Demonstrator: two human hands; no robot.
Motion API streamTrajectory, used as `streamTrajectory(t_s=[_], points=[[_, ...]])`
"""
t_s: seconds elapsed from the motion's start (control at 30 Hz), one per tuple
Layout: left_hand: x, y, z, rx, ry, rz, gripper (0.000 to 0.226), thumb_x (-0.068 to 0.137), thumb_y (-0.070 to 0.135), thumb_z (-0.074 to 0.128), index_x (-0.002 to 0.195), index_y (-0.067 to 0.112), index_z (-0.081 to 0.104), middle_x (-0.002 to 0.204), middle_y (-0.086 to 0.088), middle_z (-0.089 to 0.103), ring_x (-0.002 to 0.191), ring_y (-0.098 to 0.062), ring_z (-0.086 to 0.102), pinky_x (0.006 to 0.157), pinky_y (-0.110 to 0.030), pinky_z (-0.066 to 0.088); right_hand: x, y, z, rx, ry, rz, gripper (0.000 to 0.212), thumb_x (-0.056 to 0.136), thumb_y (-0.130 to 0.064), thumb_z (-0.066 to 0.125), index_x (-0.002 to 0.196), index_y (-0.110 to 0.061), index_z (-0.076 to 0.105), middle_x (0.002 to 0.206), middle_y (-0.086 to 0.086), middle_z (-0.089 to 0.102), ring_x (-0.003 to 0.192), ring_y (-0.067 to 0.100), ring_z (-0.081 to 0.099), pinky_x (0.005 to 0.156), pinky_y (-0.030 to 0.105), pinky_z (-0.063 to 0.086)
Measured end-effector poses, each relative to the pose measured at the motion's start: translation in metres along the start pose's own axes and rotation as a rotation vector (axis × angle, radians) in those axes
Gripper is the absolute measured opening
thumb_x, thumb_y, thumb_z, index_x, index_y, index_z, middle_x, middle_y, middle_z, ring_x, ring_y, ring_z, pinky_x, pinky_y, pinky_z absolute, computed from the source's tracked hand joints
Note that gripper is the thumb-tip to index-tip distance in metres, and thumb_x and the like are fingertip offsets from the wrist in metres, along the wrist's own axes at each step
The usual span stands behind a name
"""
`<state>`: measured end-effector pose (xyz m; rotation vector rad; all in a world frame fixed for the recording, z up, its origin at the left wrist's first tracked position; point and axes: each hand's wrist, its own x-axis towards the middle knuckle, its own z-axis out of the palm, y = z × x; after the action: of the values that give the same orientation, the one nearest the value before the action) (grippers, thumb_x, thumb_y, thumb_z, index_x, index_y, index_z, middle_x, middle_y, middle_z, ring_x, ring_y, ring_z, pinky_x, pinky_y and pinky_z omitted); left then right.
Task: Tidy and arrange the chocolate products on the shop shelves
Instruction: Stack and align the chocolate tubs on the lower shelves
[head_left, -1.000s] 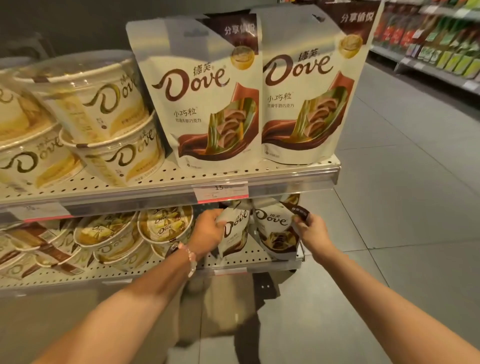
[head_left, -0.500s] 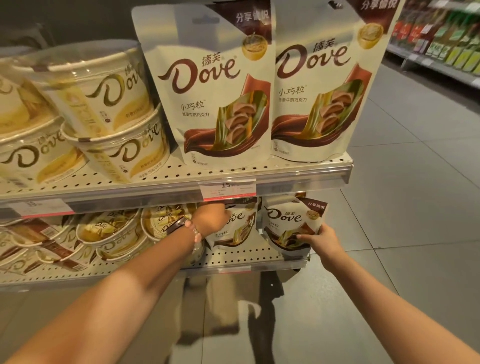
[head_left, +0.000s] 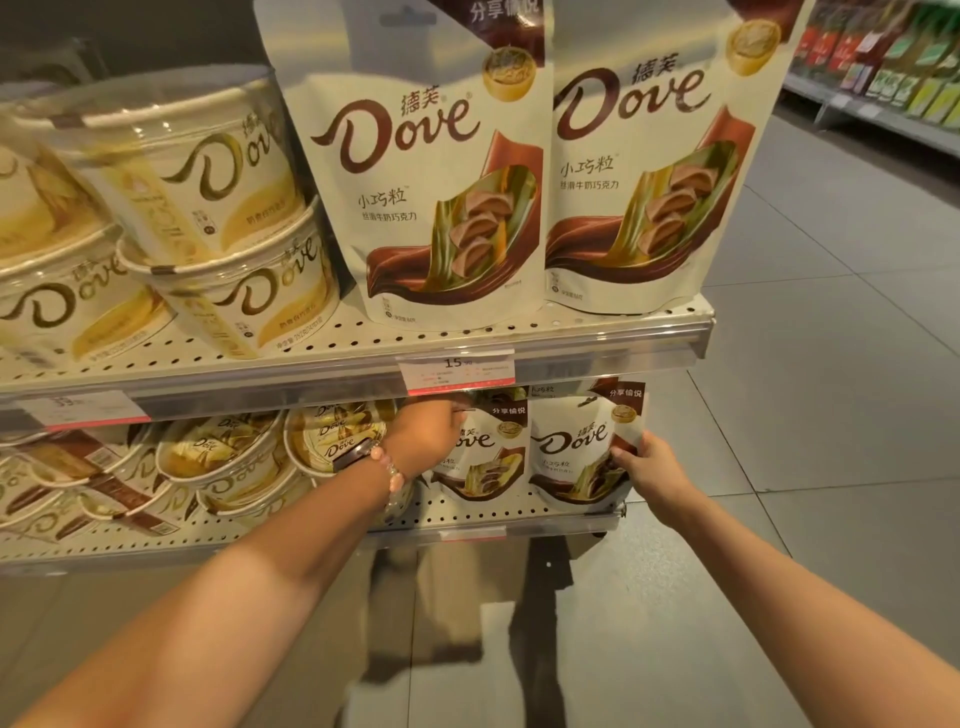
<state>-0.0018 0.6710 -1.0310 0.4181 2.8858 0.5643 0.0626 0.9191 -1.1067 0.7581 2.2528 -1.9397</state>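
Since the frame 0.5 s ago both pouches on the lower shelf (head_left: 519, 512) have been set more upright and square to the front, and the right hand has shifted from the bottom of its pouch up to the pouch's right edge.

The right hand's (head_left: 655, 470) fingertips pinch the right edge of the right Dove pouch (head_left: 574, 452), thumb on the front face, the other fingers curled behind it. The left hand (head_left: 428, 434) rests against the upper left part of the left Dove pouch (head_left: 485, 457), its back toward the camera; its fingers are tucked up under the shelf edge, so I cannot tell how they lie or whether they grip the pouch. A bead bracelet (head_left: 392, 475) circles the left wrist.

The 2 pouches stand side by side, touching, at the right end of the lower shelf. Just left of them lie stacked Dove tubs (head_left: 332, 441), tilted toward the front. On the upper shelf (head_left: 571, 343) stand 2 larger Dove pouches (head_left: 436, 171), upright and overlapping, with 2-high stacks of cream Dove tubs (head_left: 197, 166) to their left. A price tag (head_left: 457, 370) reading 15 hangs on the upper shelf's front rail, directly above the left hand.
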Motion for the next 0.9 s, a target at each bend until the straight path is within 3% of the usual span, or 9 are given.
streamTrajectory(t_s=[0.17, 0.3, 0.43, 0.6, 0.73, 0.83, 0.9], points=[[-0.004, 0.001, -0.001, 0.028, 0.056, 0.023, 0.026, 0.096, 0.020, 0.045, 0.111, 0.006, 0.061, 0.093, -0.013, 0.064, 0.079, -0.026, 0.058, 0.065, -0.031, 0.043, -0.006, -0.003, 0.002, 0.000, 0.028, -0.020, 0.022, 0.093, -0.003, 0.049, 0.113, -0.009, 0.055, 0.107, 0.008, 0.063, 0.105, 0.023, 0.058, 0.087, 0.037, 0.048], [-0.016, 0.005, -0.002, 0.028, 0.147, 0.080, 0.024, 0.093, 0.016, 0.048, 0.106, 0.001, 0.061, 0.100, -0.017, 0.066, 0.091, -0.031, 0.060, 0.079, -0.038, 0.048, -0.016, -0.004, 0.000, -0.084, 0.073, -0.048, 0.031, 0.092, -0.006, 0.052, 0.124, -0.005, 0.051, 0.120, 0.012, 0.061, 0.113, 0.028, 0.057, 0.095, 0.044, 0.049], [-0.029, 0.008, -0.007, 0.000, 0.229, 0.064, 0.026, 0.090, 0.017, 0.053, 0.113, 0.009, 0.061, 0.103, -0.009, 0.067, 0.096, -0.025, 0.060, 0.085, -0.037, 0.049, -0.027, -0.014, -0.007, -0.224, 0.140, -0.117, 0.036, 0.091, -0.013, 0.057, 0.125, -0.009, 0.048, 0.123, 0.011, 0.059, 0.113, 0.027, 0.057, 0.088, 0.039, 0.051], [-0.048, 0.011, -0.016, -0.045, 0.329, 0.053, 0.024, 0.087, 0.019, 0.061, 0.110, 0.011, 0.063, 0.109, -0.003, 0.064, 0.104, -0.020, 0.057, 0.089, -0.029, 0.041, -0.046, -0.030, -0.014, -0.347, 0.292, -0.241, 0.055, 0.088, -0.022, 0.063, 0.136, -0.011, 0.039, 0.135, 0.009, 0.047, 0.122, 0.025, 0.048, 0.095, 0.039, 0.047], [-0.079, 0.014, -0.024, -0.018, 0.299, 0.131, 0.019, 0.087, 0.023, 0.063, 0.103, 0.014, 0.065, 0.100, 0.000, 0.065, 0.098, -0.017, 0.058, 0.089, -0.030, 0.045, -0.072, -0.041, -0.010, -0.341, 0.281, -0.415, 0.039, 0.088, -0.020, 0.062, 0.124, -0.018, 0.049, 0.120, 0.000, 0.050, 0.107, 0.013, 0.052, 0.086, 0.034, 0.053], [-0.109, 0.016, -0.042, -0.086, 0.229, 0.106, 0.015, 0.088, 0.028, 0.061, 0.094, 0.016, 0.066, 0.091, 0.002, 0.066, 0.086, -0.015, 0.059, 0.080, -0.035, 0.049, -0.095, -0.053, 0.003, -0.324, 0.140, -0.517, 0.018, 0.088, -0.019, 0.060, 0.102, -0.029, 0.054, 0.102, -0.011, 0.055, 0.092, 0.007, 0.057, 0.073, 0.025, 0.055], [-0.130, 0.016, -0.062, -0.159, 0.245, 0.079, 0.013, 0.087, 0.027, 0.061, 0.089, 0.015, 0.066, 0.083, 0.002, 0.066, 0.078, -0.012, 0.060, 0.073, -0.035, 0.051, -0.112, -0.068, 0.014, -0.346, 0.022, -0.598, 0.018, 0.088, -0.019, 0.060, 0.091, -0.036, 0.053, 0.094, -0.016, 0.056, 0.088, 0.001, 0.056, 0.071, 0.019, 0.050]])
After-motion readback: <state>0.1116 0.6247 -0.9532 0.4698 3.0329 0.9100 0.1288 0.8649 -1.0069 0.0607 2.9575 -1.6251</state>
